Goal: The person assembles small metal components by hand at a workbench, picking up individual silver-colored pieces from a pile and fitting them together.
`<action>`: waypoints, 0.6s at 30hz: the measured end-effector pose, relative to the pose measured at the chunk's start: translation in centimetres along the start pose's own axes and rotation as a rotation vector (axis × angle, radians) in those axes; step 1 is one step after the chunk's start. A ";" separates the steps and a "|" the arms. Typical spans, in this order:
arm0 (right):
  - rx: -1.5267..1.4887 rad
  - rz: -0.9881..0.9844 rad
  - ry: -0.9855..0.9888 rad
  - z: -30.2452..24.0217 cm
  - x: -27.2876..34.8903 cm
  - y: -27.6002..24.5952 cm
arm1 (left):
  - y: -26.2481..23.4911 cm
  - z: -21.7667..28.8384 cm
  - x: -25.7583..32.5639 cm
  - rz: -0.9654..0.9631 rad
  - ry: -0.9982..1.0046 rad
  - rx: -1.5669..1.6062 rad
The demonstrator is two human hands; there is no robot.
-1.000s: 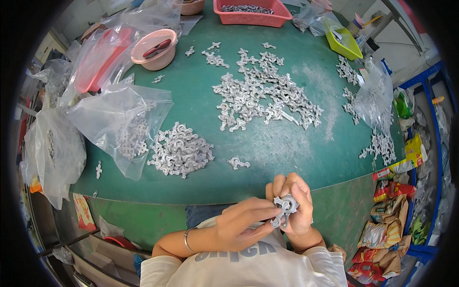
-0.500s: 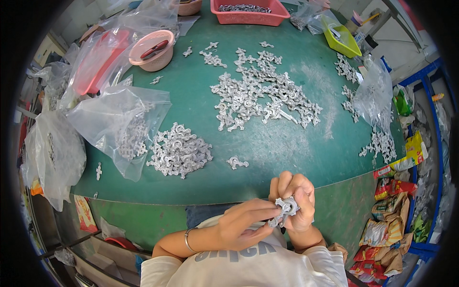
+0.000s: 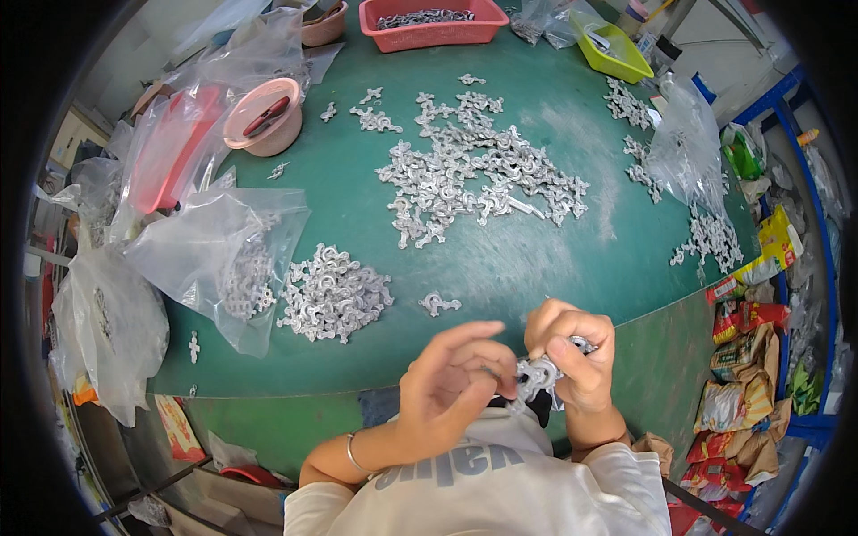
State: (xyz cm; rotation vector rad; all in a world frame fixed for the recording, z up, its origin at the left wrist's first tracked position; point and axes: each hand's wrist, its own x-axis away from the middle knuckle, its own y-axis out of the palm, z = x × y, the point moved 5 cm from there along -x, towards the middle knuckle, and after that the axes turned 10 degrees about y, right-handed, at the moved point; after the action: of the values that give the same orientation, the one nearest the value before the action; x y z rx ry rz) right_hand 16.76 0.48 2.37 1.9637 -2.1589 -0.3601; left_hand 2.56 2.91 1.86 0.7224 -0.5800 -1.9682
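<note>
In front of my chest, my right hand (image 3: 581, 362) is wrapped around a small grey metal casting (image 3: 536, 379) with rounded, ring-like lobes. Part of that casting pokes out between the fingers, and the rest is hidden. Beside it is my left hand (image 3: 451, 380), its index finger raised and the other fingers curved apart, with the fingertips close to the casting's left side. Whether they touch it I cannot tell. A single similar casting (image 3: 440, 305) lies on the green table beyond my hands. To its left rises a heaped pile of castings (image 3: 332, 293), and a wide, loose spread (image 3: 465, 174) covers the middle.
Clear plastic bags (image 3: 219, 259) with castings lie at left, near a pink bowl (image 3: 264, 116) holding a red-handled tool. A pink tray (image 3: 433, 34) and a yellow-green basket (image 3: 615, 52) stand at the back. More castings (image 3: 710, 239) and a bag sit at right, beside a blue rack (image 3: 809, 268).
My left fingers have loosened and spread away from the casting, the index finger lifting. My right hand keeps its hold and has moved slightly right. The whole view has shifted a little.
</note>
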 end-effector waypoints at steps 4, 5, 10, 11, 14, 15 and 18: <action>0.122 0.091 -0.053 -0.8 -0.1 -0.6 | 1.3 0.1 -1.4 -0.327 -0.082 -0.265; 0.167 0.137 -0.070 -0.8 -0.2 -0.6 | 1.0 -0.5 -1.6 -0.269 -0.180 -0.146; -0.104 0.223 0.048 0.4 -1.1 -0.6 | 0.6 -0.3 -2.3 -0.090 -0.158 0.041; -0.319 0.217 0.100 1.2 -1.2 -0.8 | 0.4 -0.2 -2.4 -0.047 -0.135 0.045; -0.551 0.195 0.214 2.5 -0.9 -0.1 | 0.0 0.5 -2.8 0.076 -0.071 0.043; -0.602 0.132 0.230 2.7 -0.7 0.5 | -0.3 0.4 -2.8 0.090 -0.042 0.007; -0.586 0.005 0.253 3.1 -0.4 1.0 | -0.8 0.9 -2.7 0.134 -0.041 -0.054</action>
State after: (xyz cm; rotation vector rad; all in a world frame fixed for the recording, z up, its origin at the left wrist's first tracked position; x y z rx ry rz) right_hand 14.89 1.12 -0.22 1.5730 -1.6559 -0.6221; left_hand 2.53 5.71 2.66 0.5960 -0.5829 -1.8711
